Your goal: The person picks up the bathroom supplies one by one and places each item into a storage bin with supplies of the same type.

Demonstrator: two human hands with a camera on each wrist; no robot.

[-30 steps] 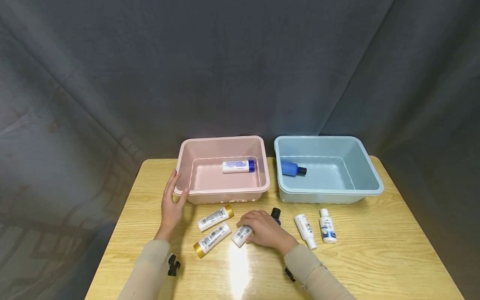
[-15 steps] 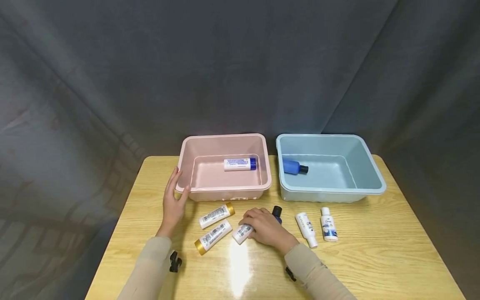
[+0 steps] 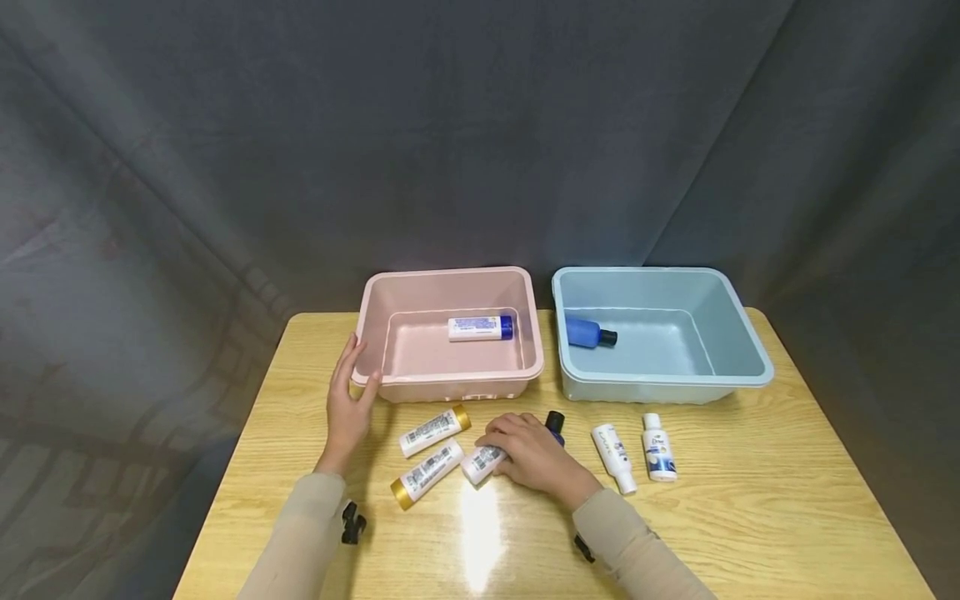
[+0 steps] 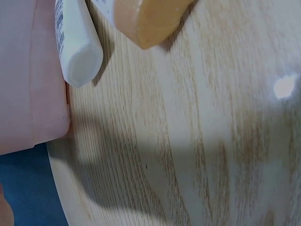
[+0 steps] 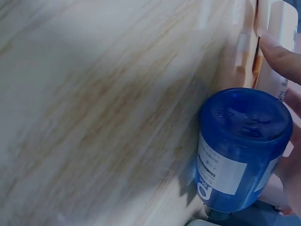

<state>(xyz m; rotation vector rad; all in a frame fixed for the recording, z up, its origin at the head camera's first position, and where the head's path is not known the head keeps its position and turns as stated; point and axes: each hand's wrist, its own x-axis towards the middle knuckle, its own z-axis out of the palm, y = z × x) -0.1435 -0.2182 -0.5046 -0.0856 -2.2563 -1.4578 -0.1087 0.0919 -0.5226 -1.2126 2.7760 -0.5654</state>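
My right hand (image 3: pixel 536 454) grips a white bottle (image 3: pixel 482 464) with a printed label, lying on the table; its far end is hidden under the fingers. In the right wrist view the thumb (image 5: pixel 282 59) presses along that bottle's side. Beside this hand lies a blue bottle (image 5: pixel 242 155) with a black cap (image 3: pixel 555 422), largely hidden by the hand in the head view. At the left front corner of the pink bin (image 3: pixel 442 385), my left hand (image 3: pixel 348 412) rests with extended fingers and thumb against the rim. Inside that bin is a white bottle (image 3: pixel 476 328) with a blue cap.
Two white tubes with gold caps, an upper tube (image 3: pixel 431 432) and a lower tube (image 3: pixel 427 473), lie between the hands. Right of my right hand are two white bottles, one slanted (image 3: pixel 613 457) and one labelled (image 3: pixel 659 450). A light-blue bin (image 3: pixel 660 385) holds a blue bottle (image 3: pixel 583 332).
The white bottle under my right hand has shifted slightly left, towards the gold-capped tubes. My left hand keeps its place at the pink bin. The head view has tilted a little.
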